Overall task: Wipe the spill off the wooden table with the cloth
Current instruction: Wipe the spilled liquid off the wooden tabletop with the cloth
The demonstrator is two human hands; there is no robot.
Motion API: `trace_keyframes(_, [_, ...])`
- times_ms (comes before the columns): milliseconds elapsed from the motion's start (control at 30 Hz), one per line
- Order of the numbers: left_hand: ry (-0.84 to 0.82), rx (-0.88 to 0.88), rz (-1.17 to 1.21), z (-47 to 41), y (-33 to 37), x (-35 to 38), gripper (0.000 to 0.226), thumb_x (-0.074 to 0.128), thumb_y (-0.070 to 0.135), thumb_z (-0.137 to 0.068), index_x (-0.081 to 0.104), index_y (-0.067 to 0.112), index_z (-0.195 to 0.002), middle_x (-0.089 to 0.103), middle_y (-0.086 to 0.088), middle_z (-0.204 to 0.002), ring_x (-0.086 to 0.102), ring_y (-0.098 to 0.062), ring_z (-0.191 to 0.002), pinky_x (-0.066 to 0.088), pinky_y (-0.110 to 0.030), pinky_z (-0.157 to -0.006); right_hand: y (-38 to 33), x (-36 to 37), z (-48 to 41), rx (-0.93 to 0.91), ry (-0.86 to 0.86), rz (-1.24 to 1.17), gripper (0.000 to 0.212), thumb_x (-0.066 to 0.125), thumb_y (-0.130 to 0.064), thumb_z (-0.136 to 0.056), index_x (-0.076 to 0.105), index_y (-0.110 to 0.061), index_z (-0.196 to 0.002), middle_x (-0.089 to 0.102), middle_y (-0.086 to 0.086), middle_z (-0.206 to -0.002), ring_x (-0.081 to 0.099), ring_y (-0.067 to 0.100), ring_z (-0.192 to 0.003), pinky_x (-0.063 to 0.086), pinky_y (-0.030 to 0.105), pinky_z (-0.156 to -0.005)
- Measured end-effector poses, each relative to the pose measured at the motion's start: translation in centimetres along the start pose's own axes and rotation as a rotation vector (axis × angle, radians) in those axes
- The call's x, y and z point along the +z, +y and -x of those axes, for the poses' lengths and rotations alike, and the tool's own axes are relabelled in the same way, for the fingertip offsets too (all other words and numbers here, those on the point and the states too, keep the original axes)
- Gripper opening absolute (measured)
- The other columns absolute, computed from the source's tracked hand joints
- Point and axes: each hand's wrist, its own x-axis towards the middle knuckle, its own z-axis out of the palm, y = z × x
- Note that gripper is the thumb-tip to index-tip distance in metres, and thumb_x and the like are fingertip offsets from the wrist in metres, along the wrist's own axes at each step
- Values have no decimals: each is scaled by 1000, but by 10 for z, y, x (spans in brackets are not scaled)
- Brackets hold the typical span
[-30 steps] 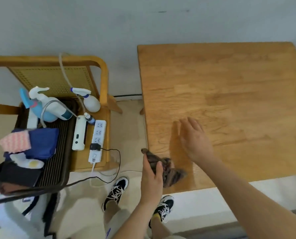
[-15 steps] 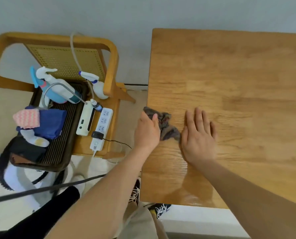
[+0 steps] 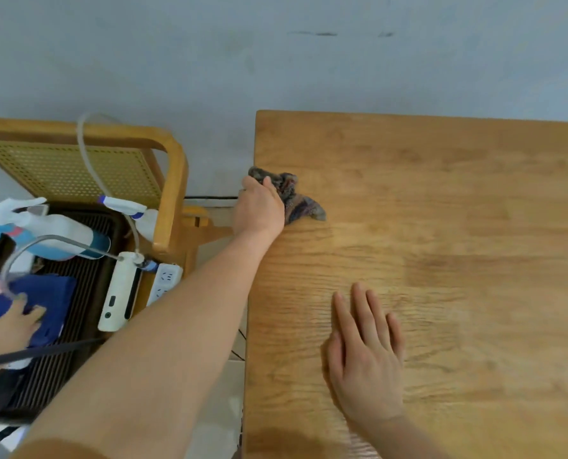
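The cloth sits bunched at the left edge of the wooden table, toward its far corner, and my left hand has its fingers closed round it, pressing it to the wood. Farther right on the table, my right hand lies flat and open, holding nothing. I judge the wiping is underway: the near boards look sheeny, perhaps damp. I can't make out any distinct spill, and the table's right side is cut off.

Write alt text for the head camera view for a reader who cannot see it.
A left hand presses a crumpled dark patterned cloth onto a light wooden table near its left edge. The right hand rests flat nearer the viewer.
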Motion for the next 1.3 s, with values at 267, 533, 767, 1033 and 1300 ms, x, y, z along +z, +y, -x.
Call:
trace_keyframes(267, [-20, -5, -17, -71, 37, 2, 42, 22, 36, -102, 39, 4, -124, 58, -19, -121, 56, -39, -109, 35, -38, -73, 6, -14, -129, -10, -88, -52, 51, 34, -39, -99, 33, -28, -148, 32, 3, -156, 27, 25, -144, 28, 46, -112])
trace_keyframes(533, [-30, 13, 1, -129, 66, 3, 41, 20, 35, -103, 40, 5, -124, 57, -18, -122, 55, -38, -111, 36, -38, -77, 3, -4, -163, 9, -71, -16, 57, 27, -40, -95, 29, -28, -151, 23, -1, -161, 15, 16, -150, 15, 41, -119])
trace_keyframes(767, [-72, 6, 50, -111, 57, -5, 43, 19, 37, -103, 38, 7, -126, 59, -14, -113, 56, -32, -96, 35, -35, -71, 4, -4, -163, 6, -74, 0, 57, 29, -41, -94, 34, -28, -149, 25, -1, -160, 18, 15, -149, 12, 39, -117])
trace_keyframes(1033, [-35, 22, 9, -22, 12, -7, 41, 22, 38, -103, 43, 6, -117, 51, -2, -79, 48, -24, -64, 24, -32, -49, 3, -4, -163, -6, -89, 0, 57, 26, -41, -95, 31, -28, -150, 22, -1, -161, 14, 17, -149, 11, 41, -117])
trace_keyframes(1300, [-47, -40, 102, 85, -34, -14, 30, 25, 37, -103, 42, 12, -105, 49, 1, -75, 46, -16, -58, 26, -31, -47, 6, -4, -161, -40, -131, -30, 55, 26, -38, -100, 22, -26, -154, 12, 2, -163, 5, 19, -150, 7, 44, -119])
